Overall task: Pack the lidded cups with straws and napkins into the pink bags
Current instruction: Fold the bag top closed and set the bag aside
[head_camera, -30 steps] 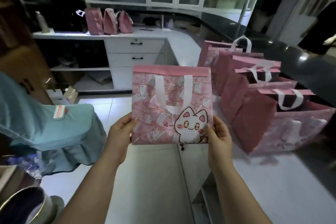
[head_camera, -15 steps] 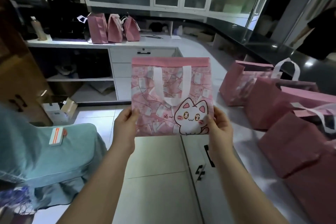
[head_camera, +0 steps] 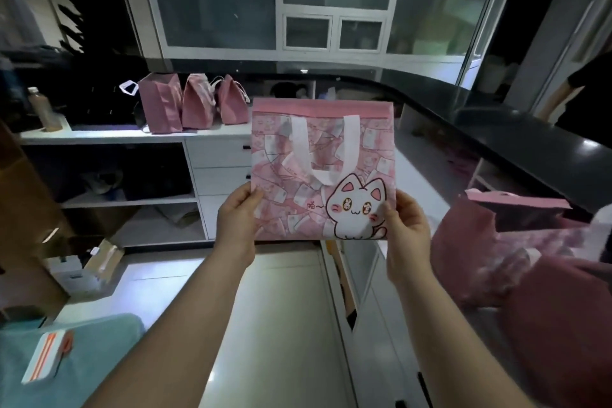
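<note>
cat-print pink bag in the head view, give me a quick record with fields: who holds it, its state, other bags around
held item: cat-print pink bag, flat, upright, cat facing the camera
handle: white handle lying against the front
grip left: left hand pinches the lower left edge
grip right: right hand pinches the lower right edge
far counter: three pink bags standing in a row
right side: more pink bags
cups, straws, napkins: none in view

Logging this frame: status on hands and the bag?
Left hand, right hand: each pinching the pink bag near a lower corner. Bag flat, upright, midair. No cups in view. Nothing in the way.
</note>
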Demonstrator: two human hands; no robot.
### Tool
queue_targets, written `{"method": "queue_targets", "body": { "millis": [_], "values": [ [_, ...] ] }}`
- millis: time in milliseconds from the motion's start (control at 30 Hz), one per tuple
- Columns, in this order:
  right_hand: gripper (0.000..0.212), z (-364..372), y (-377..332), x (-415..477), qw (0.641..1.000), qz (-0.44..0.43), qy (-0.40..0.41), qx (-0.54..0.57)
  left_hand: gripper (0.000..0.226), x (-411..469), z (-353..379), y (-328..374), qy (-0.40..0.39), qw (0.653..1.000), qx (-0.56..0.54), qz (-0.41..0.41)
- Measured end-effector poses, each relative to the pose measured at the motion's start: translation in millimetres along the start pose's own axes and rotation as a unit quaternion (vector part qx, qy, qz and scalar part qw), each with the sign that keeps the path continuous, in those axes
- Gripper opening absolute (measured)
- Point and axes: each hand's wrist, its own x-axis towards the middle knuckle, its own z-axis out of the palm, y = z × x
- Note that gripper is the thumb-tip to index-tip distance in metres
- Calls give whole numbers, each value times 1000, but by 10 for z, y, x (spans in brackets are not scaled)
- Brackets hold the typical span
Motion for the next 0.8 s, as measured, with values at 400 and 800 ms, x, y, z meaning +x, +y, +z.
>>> {"method": "queue_targets", "body": {
  "millis": [400,800],
  "values": [
    [23,770,1003,2040,998,-12,51,-37,13,2571,462,-213,-19,999,-1,-32],
    [20,979,1136,3598,974,-99,179,-93,21,4680,1722,-505,-168,973,-49,-150]
  ]
}}
